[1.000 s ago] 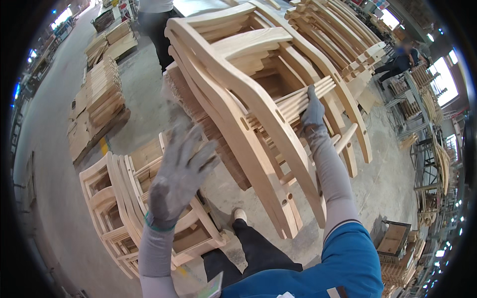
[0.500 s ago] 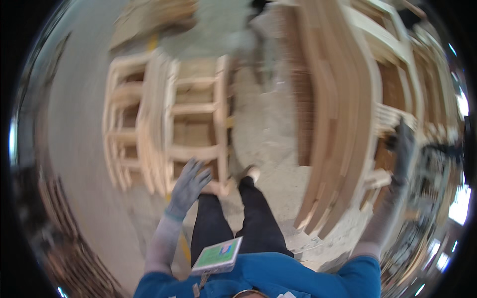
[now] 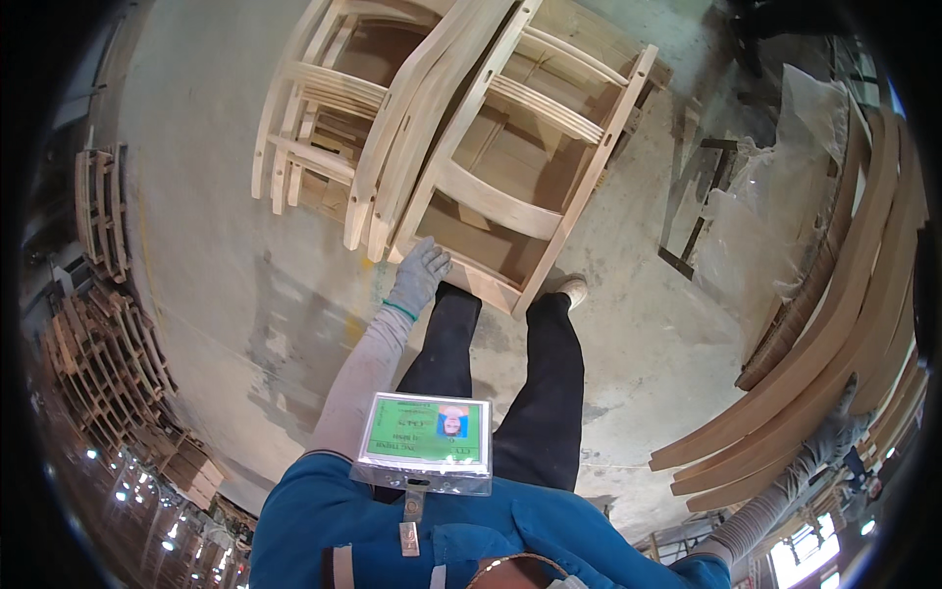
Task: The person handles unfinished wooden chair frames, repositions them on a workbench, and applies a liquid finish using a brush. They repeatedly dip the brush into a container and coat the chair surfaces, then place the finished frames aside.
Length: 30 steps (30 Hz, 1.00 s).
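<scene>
My left hand (image 3: 420,276), in a grey glove, is at the near left corner of a pale ladder-like wooden frame (image 3: 510,201) with curved slats. Its fingers are stretched and slightly bent, against or just over the bottom rail; firm contact cannot be made out. To the left lean several similar wooden frames (image 3: 388,167), packed on edge. Far out to the right, my gloved right hand (image 3: 842,422) reaches beside a stack of long curved boards (image 3: 785,432). It shows nearly edge-on, fingers extended, with nothing visible in it.
Crumpled clear plastic sheeting (image 3: 751,216) lies on the concrete floor at the right, near a dark metal strip frame (image 3: 697,211). Stacked wooden pieces (image 3: 108,363) stand along the left side. A badge (image 3: 424,432) hangs in front of my chest.
My view has swung rightward: the frames appear tilted and higher, the curved boards farther right. My left hand is now at the frame's corner, its fingers less spread. My right hand has left the frames on the right.
</scene>
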Each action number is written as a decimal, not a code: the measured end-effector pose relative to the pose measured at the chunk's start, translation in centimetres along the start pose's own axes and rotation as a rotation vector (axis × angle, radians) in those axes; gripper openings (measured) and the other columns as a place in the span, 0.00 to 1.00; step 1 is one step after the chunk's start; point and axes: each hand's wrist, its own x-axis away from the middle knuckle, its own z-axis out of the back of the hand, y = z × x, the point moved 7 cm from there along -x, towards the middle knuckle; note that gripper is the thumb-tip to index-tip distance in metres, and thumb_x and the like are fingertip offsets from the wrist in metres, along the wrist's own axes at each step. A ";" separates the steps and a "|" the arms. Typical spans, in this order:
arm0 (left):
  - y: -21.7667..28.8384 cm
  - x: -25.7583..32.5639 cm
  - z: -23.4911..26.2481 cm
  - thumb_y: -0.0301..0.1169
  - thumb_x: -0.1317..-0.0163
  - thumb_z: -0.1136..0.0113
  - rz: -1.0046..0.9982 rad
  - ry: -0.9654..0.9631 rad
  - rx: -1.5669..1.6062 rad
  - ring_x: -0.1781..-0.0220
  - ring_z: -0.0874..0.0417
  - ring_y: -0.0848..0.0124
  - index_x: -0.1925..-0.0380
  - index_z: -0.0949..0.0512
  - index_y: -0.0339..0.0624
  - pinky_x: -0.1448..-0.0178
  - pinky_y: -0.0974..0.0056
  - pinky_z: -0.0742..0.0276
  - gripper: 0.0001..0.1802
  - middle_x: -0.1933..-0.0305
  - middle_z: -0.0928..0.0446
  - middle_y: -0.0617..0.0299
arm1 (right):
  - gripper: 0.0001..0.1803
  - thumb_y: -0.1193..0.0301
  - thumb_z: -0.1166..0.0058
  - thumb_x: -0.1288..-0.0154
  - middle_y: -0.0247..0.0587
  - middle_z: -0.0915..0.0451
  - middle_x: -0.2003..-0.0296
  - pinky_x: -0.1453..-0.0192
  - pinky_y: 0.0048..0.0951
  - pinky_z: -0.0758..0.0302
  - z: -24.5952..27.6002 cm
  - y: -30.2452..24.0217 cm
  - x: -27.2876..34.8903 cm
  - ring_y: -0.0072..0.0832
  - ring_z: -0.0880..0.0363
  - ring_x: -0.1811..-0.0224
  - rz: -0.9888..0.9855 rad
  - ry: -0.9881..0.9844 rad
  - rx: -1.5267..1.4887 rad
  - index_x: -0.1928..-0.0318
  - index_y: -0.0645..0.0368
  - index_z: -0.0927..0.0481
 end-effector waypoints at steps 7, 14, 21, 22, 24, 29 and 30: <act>-3.9 -1.9 4.5 0.39 0.37 0.50 0.181 0.046 0.136 0.45 0.30 0.57 0.42 0.40 0.32 0.42 0.56 0.31 0.28 0.42 0.38 0.47 | 0.46 0.45 0.45 0.46 0.57 0.32 0.45 0.44 0.36 0.31 -0.7 -1.2 0.1 0.44 0.30 0.45 -0.095 0.002 0.379 0.39 0.69 0.41; -8.8 -2.4 4.1 0.39 0.39 0.47 0.212 0.118 0.150 0.48 0.29 0.59 0.46 0.35 0.37 0.45 0.57 0.30 0.25 0.47 0.34 0.50 | 0.34 0.57 0.46 0.40 0.62 0.36 0.42 0.40 0.38 0.36 -20.7 -20.3 14.8 0.48 0.34 0.44 0.693 -0.292 -0.068 0.38 0.61 0.41; -11.7 -6.2 8.4 0.49 0.46 0.42 0.263 0.547 0.129 0.42 0.36 0.49 0.34 0.56 0.52 0.41 0.44 0.37 0.46 0.31 0.54 0.47 | 0.50 0.55 0.39 0.50 0.62 0.49 0.36 0.28 0.40 0.58 -39.9 -39.3 24.3 0.49 0.56 0.30 1.097 -0.774 -0.074 0.36 0.72 0.51; -12.1 -7.0 9.9 0.50 0.48 0.39 0.273 0.634 0.122 0.45 0.33 0.51 0.33 0.60 0.54 0.44 0.44 0.35 0.50 0.32 0.52 0.48 | 0.52 0.54 0.39 0.51 0.61 0.50 0.35 0.28 0.41 0.59 -42.0 -40.9 24.3 0.49 0.57 0.30 1.150 -0.734 -0.040 0.36 0.71 0.52; -12.5 -9.1 11.9 0.52 0.49 0.39 0.257 0.660 0.104 0.39 0.40 0.48 0.33 0.69 0.57 0.41 0.42 0.39 0.56 0.31 0.58 0.49 | 0.54 0.52 0.38 0.53 0.62 0.50 0.35 0.28 0.43 0.59 -45.6 -43.9 24.3 0.51 0.56 0.31 1.214 -0.709 -0.010 0.35 0.70 0.53; -13.1 -15.4 14.2 0.44 0.45 0.43 0.203 0.477 -0.178 0.32 0.46 0.55 0.33 0.59 0.55 0.35 0.50 0.43 0.45 0.31 0.55 0.56 | 0.54 0.53 0.36 0.54 0.56 0.44 0.36 0.31 0.41 0.48 -53.2 -50.1 24.8 0.46 0.46 0.33 1.282 -0.596 0.076 0.33 0.62 0.53; -13.0 -16.8 14.6 0.40 0.44 0.44 0.176 0.471 -0.121 0.33 0.45 0.57 0.33 0.57 0.54 0.35 0.51 0.43 0.43 0.32 0.52 0.58 | 0.53 0.55 0.36 0.54 0.55 0.40 0.39 0.34 0.40 0.44 -54.7 -51.0 25.3 0.46 0.42 0.36 1.236 -0.719 0.061 0.33 0.60 0.52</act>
